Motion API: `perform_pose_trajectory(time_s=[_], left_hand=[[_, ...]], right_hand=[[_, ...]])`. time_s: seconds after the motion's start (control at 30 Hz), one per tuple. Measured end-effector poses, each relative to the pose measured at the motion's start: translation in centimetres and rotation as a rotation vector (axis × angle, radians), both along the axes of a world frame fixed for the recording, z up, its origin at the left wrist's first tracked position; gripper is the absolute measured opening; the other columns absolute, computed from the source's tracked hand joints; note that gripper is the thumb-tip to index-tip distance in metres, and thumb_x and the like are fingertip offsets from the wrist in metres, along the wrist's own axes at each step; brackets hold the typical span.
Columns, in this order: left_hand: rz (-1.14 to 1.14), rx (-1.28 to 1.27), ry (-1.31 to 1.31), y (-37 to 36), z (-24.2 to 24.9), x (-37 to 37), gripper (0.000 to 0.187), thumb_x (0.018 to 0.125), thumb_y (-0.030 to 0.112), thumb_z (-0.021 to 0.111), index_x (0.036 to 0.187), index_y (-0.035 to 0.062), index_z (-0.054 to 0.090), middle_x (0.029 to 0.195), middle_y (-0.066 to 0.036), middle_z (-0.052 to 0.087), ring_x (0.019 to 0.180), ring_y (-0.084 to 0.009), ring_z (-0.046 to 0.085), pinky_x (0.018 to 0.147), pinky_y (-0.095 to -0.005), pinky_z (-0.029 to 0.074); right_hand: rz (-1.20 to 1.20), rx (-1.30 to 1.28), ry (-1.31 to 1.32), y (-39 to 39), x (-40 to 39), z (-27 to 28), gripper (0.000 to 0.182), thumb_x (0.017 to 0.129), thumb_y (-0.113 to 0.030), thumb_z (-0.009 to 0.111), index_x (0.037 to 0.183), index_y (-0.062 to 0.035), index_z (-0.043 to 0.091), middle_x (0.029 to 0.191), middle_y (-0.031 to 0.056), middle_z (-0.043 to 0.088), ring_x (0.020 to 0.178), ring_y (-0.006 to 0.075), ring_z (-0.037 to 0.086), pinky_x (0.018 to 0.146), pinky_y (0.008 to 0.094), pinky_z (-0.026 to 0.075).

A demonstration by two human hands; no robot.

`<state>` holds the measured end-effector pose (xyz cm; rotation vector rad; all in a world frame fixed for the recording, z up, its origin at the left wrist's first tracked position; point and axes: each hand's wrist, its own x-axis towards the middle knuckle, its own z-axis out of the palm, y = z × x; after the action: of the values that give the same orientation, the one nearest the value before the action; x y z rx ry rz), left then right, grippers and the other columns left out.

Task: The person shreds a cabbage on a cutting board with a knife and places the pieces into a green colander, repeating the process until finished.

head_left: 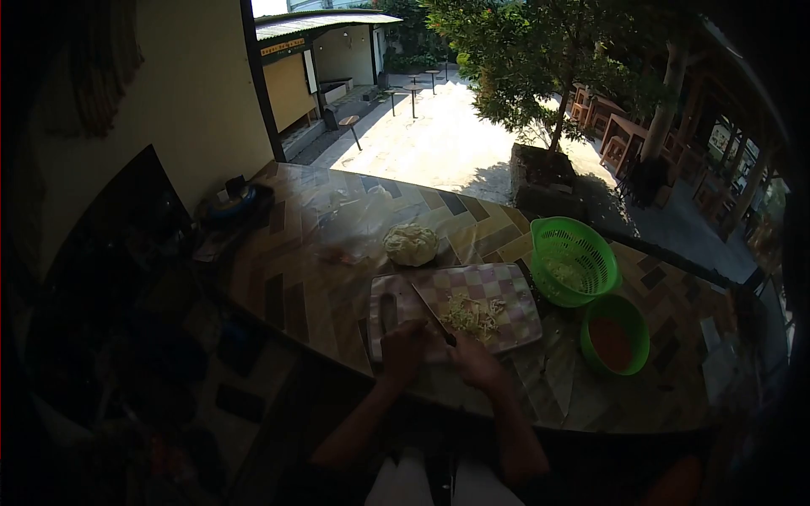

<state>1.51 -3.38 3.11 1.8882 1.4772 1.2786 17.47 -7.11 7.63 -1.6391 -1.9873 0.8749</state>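
A checkered cutting board [413, 287] lies on the table, with chopped pale green pieces [472, 316] on its right half. My right hand [475, 361] is closed round the handle of a knife [432, 310], whose blade points up and to the left over the board. Over the board's lower left part is my left hand [405, 347]; its fingers look curled, but shadow hides them and anything they may hold. Just behind the board sits a pale cabbage [410, 244].
Right of the board, a green colander [574, 240] holds pale shreds, and a green bowl [639, 344] with orange contents stands in front of it. Clear plastic [359, 211] lies behind left on the patterned table [325, 316]. Dark items sit at the left edge.
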Motion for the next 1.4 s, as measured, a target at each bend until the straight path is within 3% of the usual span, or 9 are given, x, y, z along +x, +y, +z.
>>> perform_pose_trajectory(time_s=[0.1,0.37,0.5,0.6,0.67,0.83,1.13,1.23,1.4], left_hand=[[0.025,-0.035,0.084,0.2,0.7,0.3,0.020,0.081,0.021,0.065,0.093,0.0058,0.072,0.091,-0.015,0.069,0.084,-0.0304,0.067,0.075,-0.0393,0.052],[-0.056,0.011,0.197,1.5,-0.4,0.2,0.019,0.074,0.015,0.064,0.090,0.0059,0.072,0.087,-0.015,0.069,0.082,-0.0313,0.066,0.074,-0.0406,0.051],[-0.076,0.039,0.198,1.7,-0.6,0.4,0.018,0.075,0.012,0.063,0.089,0.0050,0.072,0.085,-0.016,0.068,0.081,-0.0324,0.066,0.075,-0.0416,0.051],[-0.104,0.015,0.129,2.0,-0.4,0.6,0.017,0.076,0.011,0.063,0.089,0.0039,0.071,0.085,-0.017,0.068,0.082,-0.0335,0.065,0.075,-0.0420,0.051],[-0.145,-0.057,0.119,2.2,-0.2,0.6,0.017,0.076,0.010,0.063,0.089,0.0033,0.070,0.087,-0.016,0.067,0.084,-0.0347,0.062,0.076,-0.0425,0.049],[-0.185,0.101,0.013,2.1,-0.6,1.3,0.013,0.078,0.009,0.061,0.084,0.0012,0.069,0.085,-0.017,0.066,0.082,-0.0362,0.061,0.075,-0.0440,0.048],[-0.210,0.037,0.099,2.5,-0.8,1.4,0.017,0.074,0.009,0.063,0.087,0.0017,0.070,0.086,-0.018,0.067,0.083,-0.0362,0.061,0.076,-0.0436,0.048],[-0.187,0.104,0.056,2.3,-1.2,1.4,0.017,0.074,0.009,0.063,0.087,0.0018,0.070,0.086,-0.018,0.067,0.083,-0.0361,0.061,0.076,-0.0432,0.048],[-0.216,0.120,0.078,2.5,-0.7,1.6,0.018,0.075,0.008,0.061,0.089,0.0018,0.070,0.085,-0.018,0.067,0.082,-0.0364,0.061,0.075,-0.0437,0.048]], right_hand=[[-0.075,-0.106,-0.066,-1.2,0.3,-0.2,0.037,0.093,-0.021,0.048,0.122,-0.0002,0.037,0.096,0.0337,0.058,0.092,0.0499,0.057,0.075,0.0559,0.045],[-0.276,-0.056,-0.121,-0.2,-3.2,-1.4,0.034,0.093,-0.025,0.047,0.115,0.0003,0.042,0.096,0.0292,0.062,0.092,0.0476,0.059,0.077,0.0547,0.047],[-0.081,-0.112,-0.186,1.4,0.2,0.4,0.032,0.092,-0.025,0.048,0.111,0.0009,0.047,0.096,0.0292,0.061,0.095,0.0432,0.059,0.078,0.0515,0.046],[-0.078,-0.145,-0.224,0.4,1.6,1.4,0.031,0.092,-0.024,0.048,0.111,0.0008,0.046,0.094,0.0295,0.061,0.094,0.0449,0.059,0.078,0.0519,0.045],[-0.140,-0.113,-0.166,-0.3,1.2,-0.5,0.032,0.092,-0.024,0.049,0.111,0.0016,0.046,0.094,0.0299,0.061,0.094,0.0460,0.058,0.078,0.0526,0.045],[-0.215,0.045,-0.163,0.0,-0.6,-3.8,0.033,0.094,-0.025,0.047,0.111,0.0038,0.045,0.093,0.0295,0.061,0.094,0.0471,0.058,0.079,0.0537,0.046],[-0.094,-0.221,-0.139,1.1,1.9,2.3,0.033,0.091,-0.025,0.046,0.114,-0.0008,0.048,0.099,0.0288,0.061,0.099,0.0452,0.058,0.084,0.0530,0.046],[-0.216,-0.191,-0.169,0.2,1.1,-0.7,0.031,0.091,-0.023,0.048,0.110,0.0016,0.048,0.097,0.0288,0.061,0.095,0.0445,0.059,0.079,0.0526,0.046],[-0.272,-0.093,-0.116,0.3,-0.6,-2.5,0.034,0.091,-0.024,0.050,0.112,0.0022,0.047,0.099,0.0299,0.060,0.099,0.0458,0.057,0.083,0.0531,0.045]])
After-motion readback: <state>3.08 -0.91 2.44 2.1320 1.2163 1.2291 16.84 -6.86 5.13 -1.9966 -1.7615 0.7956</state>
